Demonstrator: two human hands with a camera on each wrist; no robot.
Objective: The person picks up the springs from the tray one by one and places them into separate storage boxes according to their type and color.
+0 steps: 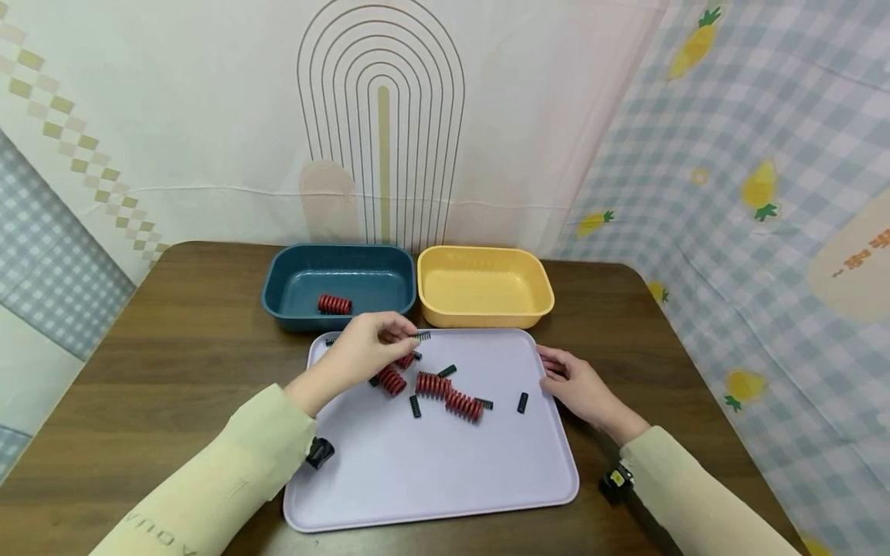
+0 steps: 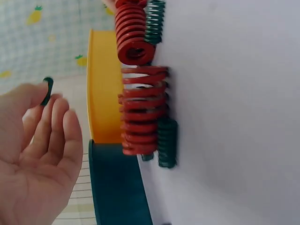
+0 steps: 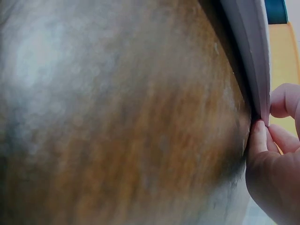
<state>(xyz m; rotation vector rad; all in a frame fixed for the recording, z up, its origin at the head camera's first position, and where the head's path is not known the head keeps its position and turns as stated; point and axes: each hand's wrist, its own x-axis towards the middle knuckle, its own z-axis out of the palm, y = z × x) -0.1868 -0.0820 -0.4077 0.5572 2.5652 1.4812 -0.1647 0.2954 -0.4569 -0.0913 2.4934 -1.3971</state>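
My left hand (image 1: 368, 345) is raised over the far part of the pale lilac tray (image 1: 431, 479), pinching a small dark green spring (image 1: 423, 336) between thumb and forefinger. The left wrist view shows the end of this spring (image 2: 48, 91) at the fingertips, with the other fingers loosely bent. Below that hand lie several thick red springs (image 1: 433, 385) in a loose cluster, with small dark green springs (image 1: 415, 406) among them. At the tray's right edge, my right hand (image 1: 577, 390) grips the rim; its thumb and fingers (image 3: 283, 101) meet the rim from both sides.
Behind the tray stand a dark blue bin (image 1: 375, 284) holding one red spring (image 1: 334, 304), and a yellow bin (image 1: 487, 292) on its right. One dark spring (image 1: 522, 402) lies apart near the tray's right side. Cloth hangs behind and beside the wooden table (image 1: 174, 371).
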